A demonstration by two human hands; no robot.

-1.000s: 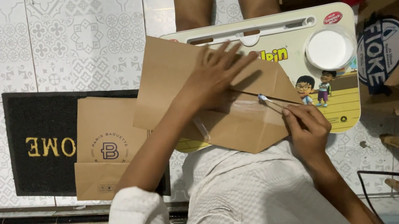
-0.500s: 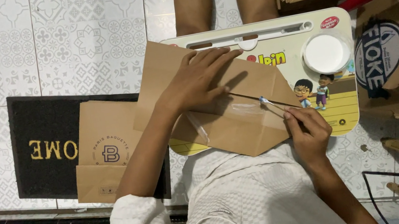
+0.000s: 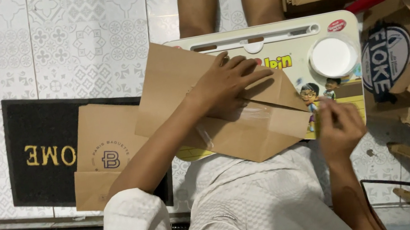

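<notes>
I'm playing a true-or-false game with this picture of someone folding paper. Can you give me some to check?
1. The left hand presses flat on the brown paper bag. True.
2. The right hand rests on top of the left hand. False: it is apart, at the tray's right side.
3. A round white lid sits on the tray. True.
4. The doormat is bright red. False: it is black.
</notes>
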